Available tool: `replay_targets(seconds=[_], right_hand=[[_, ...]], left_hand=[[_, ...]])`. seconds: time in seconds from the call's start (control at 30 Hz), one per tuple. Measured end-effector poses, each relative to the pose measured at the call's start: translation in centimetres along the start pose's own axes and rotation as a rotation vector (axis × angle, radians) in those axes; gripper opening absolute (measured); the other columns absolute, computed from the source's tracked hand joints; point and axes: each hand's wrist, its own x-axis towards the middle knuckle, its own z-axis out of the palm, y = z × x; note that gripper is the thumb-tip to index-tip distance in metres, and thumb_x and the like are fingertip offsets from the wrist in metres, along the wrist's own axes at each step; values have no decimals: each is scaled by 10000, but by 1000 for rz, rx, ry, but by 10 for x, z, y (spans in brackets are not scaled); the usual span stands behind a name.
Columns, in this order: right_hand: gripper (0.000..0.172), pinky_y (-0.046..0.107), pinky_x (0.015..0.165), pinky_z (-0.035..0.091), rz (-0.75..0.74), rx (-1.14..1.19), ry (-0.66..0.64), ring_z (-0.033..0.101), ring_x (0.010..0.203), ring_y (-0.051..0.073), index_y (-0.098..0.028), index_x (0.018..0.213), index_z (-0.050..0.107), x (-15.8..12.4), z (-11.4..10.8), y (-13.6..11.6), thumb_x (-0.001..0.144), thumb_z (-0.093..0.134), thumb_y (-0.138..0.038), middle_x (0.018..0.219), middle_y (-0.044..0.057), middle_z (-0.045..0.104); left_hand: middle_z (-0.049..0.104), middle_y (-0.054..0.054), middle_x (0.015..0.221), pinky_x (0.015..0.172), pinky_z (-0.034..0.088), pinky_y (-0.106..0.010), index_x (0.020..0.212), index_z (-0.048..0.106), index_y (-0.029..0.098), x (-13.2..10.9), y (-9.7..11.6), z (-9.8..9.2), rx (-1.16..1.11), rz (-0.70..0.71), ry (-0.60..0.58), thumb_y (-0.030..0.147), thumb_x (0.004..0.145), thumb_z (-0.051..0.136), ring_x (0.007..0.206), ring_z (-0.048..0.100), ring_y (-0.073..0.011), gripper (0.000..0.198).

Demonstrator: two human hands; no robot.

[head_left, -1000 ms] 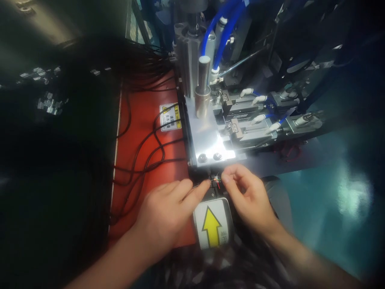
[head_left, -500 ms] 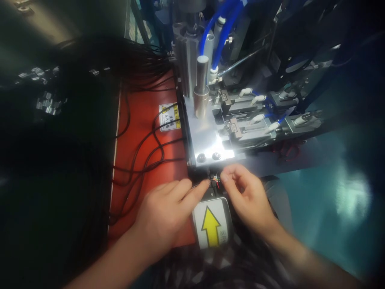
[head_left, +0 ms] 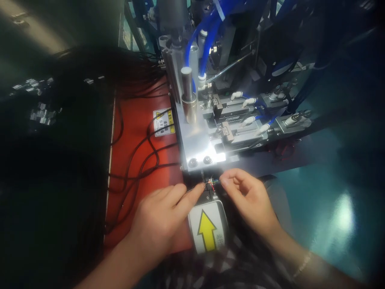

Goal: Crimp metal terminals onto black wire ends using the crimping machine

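Thin coloured wires (head_left: 211, 182) fan out at the end of a cable, just below the front edge of a bright metal block (head_left: 197, 142). My left hand (head_left: 164, 210) is closed on the cable to the left of the wires, its index finger stretched along it; most of the cable is hidden under the fingers. From the other side, my right hand (head_left: 248, 192) pinches a wire end between thumb and index finger. A label with a yellow arrow (head_left: 207, 228) lies just below the wires.
Black cables (head_left: 136, 168) loop over the red surface (head_left: 124, 136) on the left, near a warning label (head_left: 164, 122). Pneumatic cylinders (head_left: 240, 132) with white fittings stand at the right. Blue air tubes (head_left: 207, 44) rise behind the metal block.
The view has shifted, so the machine appears further left and slightly lower. A wire now stretches from the cable end to my right fingertips. My left hand keeps its hold.
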Motion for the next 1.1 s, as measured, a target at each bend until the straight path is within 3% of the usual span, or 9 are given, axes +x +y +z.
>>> replay_targets(seconds=[0.27,0.93,1.1], right_hand=[[62,209,523,429,-234,-176,49,504,549,99,-174,808,637,-5,6,11,854,597,-187,629,-24,571],[78,247,559,462,-416,-326,153,532,548,108,-165,905,667,-11,4,16,836,635,-149,647,-19,601],[78,235,533,451,-412,-307,161,516,533,100,-167,889,672,-15,5,16,834,631,-131,625,-29,576]], left_hand=[[586,-26,704,541,442,-226,1190,609,121,1,0,1,7,-7,-3,101,952,399,608,543,-128,317],[586,-46,703,533,451,-248,1189,629,91,1,0,0,-21,-4,0,234,969,403,612,542,-142,347],[583,-34,682,527,443,-234,1176,634,96,1,0,0,-14,-8,7,137,955,410,590,527,-129,318]])
